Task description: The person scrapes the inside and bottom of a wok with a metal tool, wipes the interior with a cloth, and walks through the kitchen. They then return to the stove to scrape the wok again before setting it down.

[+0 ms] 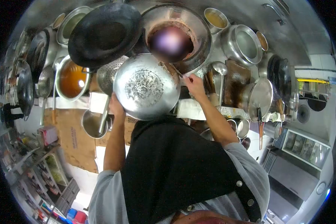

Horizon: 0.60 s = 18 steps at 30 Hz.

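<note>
A round silver metal basin, with a scuffed, dark-speckled circle in its middle, is held tilted in front of my chest, below the stove opening. My left hand grips its lower left rim. My right hand is closed near the basin's right edge, pinching a thin, dark stick-like piece that I cannot identify. Just beyond the basin, the burner glows white and purple inside a sooty metal ring. A black wok leans to the burner's left.
A pot of brown liquid and a perforated strainer stand left. A ladle and steel pots are on the right. Below left, a small pan hangs over cardboard. A knife-like tool with a wooden handle sticks out at right.
</note>
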### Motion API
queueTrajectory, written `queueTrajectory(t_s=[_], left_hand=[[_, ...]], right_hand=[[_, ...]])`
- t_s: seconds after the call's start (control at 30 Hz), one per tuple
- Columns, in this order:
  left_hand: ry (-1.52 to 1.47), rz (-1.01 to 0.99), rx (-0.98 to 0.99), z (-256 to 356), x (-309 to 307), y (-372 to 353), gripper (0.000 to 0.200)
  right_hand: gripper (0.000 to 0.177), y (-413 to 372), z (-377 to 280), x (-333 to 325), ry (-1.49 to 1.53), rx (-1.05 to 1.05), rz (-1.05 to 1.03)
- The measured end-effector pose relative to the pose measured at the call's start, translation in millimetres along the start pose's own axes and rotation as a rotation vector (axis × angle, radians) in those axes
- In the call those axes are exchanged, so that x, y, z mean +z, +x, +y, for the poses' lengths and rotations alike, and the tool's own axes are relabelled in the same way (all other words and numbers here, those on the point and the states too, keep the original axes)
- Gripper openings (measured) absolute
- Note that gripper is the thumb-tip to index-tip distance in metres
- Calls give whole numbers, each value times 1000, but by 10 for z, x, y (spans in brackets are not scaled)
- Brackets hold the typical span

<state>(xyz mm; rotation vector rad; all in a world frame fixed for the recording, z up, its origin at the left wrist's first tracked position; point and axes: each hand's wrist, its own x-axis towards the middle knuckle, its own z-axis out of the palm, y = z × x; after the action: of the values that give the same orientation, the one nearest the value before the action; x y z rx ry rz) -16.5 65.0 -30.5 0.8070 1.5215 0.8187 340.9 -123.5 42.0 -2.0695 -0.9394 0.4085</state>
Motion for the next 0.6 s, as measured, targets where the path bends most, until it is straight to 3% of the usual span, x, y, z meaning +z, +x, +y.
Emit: queueTrajectory(t_s=[0.1, 0.2, 0.23, 0.33, 0.43, 0.57, 0.6], left_hand=[[-63, 3, -11, -72, 15, 56, 58], [9, 25, -60, 1, 15, -4, 57], [-2, 20, -39, -60, 10, 51, 58], [-18, 17, -1, -96, -2, 138, 62], [1, 43, -36, -66, 24, 35, 62], [-20, 23, -39, 0, 22, 22, 63], [-44, 5, -33, -32, 14, 19, 63]], right_hand=[[37, 68, -276, 76, 16, -23, -49], [39, 78, -177, 78, 93, 46, -78], [40, 58, -96, 59, 21, -17, -23], [39, 75, 11, -21, -45, 74, -28], [38, 93, -196, 82, 14, 7, -46], [42, 52, 86, 29, 81, 193, -79], [42, 69, 41, 28, 69, 146, -81]])
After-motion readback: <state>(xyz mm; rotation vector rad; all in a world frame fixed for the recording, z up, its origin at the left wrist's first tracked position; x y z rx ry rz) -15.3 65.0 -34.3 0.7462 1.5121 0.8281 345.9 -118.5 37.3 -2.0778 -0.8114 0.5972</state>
